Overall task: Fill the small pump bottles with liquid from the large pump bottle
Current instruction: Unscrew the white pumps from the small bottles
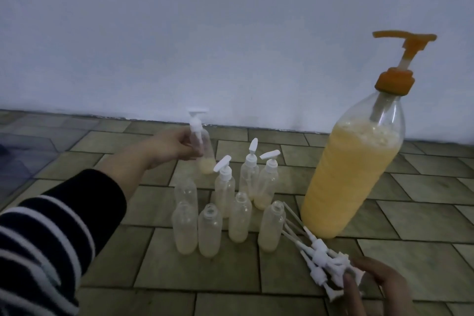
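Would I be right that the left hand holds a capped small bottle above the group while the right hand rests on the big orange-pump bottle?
Not quite. In the head view the right hand grips a bunch of loose white pump heads on the floor, apart from the large pump bottle. The rest stands: the left hand holds a capped small bottle above the group.

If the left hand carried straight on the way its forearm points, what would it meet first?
Probably nothing on the floor. The left hand, gripping a capped small bottle, points up and to the right, toward the wall. It looks set to pass behind the capped bottles, though depth is uncertain.
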The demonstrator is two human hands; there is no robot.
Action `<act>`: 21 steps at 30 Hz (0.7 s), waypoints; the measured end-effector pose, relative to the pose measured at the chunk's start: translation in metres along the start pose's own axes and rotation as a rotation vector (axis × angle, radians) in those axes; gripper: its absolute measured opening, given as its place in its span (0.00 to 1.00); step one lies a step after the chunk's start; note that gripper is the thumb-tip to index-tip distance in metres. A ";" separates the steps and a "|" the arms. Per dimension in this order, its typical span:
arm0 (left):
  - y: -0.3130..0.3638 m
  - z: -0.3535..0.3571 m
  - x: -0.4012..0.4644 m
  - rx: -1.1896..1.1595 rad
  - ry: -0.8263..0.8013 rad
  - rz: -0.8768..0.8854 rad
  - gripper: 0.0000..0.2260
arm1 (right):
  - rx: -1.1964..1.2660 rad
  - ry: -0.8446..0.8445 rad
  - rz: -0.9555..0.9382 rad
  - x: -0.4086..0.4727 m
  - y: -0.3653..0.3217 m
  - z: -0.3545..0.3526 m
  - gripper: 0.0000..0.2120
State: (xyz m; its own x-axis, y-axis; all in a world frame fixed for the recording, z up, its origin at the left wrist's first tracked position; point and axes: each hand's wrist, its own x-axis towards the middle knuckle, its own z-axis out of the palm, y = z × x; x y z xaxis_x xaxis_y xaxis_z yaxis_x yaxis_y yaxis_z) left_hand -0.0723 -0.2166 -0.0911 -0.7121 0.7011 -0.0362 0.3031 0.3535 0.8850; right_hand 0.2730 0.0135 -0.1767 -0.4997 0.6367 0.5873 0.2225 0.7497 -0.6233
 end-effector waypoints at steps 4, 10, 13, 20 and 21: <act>0.036 -0.014 -0.024 -0.185 0.298 0.142 0.13 | 0.276 -0.024 -0.160 0.026 -0.072 -0.007 0.16; 0.107 0.018 -0.072 -0.234 0.351 0.391 0.12 | 0.490 -0.171 -0.137 0.089 -0.198 -0.021 0.15; 0.126 0.045 -0.090 -0.068 0.358 0.449 0.13 | 0.671 -0.385 0.115 0.117 -0.229 -0.012 0.22; 0.135 0.056 -0.110 -0.093 0.177 0.446 0.13 | 0.780 -0.573 0.177 0.137 -0.226 -0.011 0.05; 0.133 0.054 -0.112 -0.126 0.158 0.442 0.16 | 0.779 -0.643 0.183 0.140 -0.222 -0.016 0.06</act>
State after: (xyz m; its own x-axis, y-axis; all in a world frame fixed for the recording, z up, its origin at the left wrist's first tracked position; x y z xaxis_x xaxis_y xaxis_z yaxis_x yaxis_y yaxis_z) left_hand 0.0816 -0.2143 0.0061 -0.6228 0.6613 0.4182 0.5259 -0.0419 0.8495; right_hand 0.1669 -0.0613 0.0519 -0.9177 0.3402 0.2051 -0.1508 0.1794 -0.9722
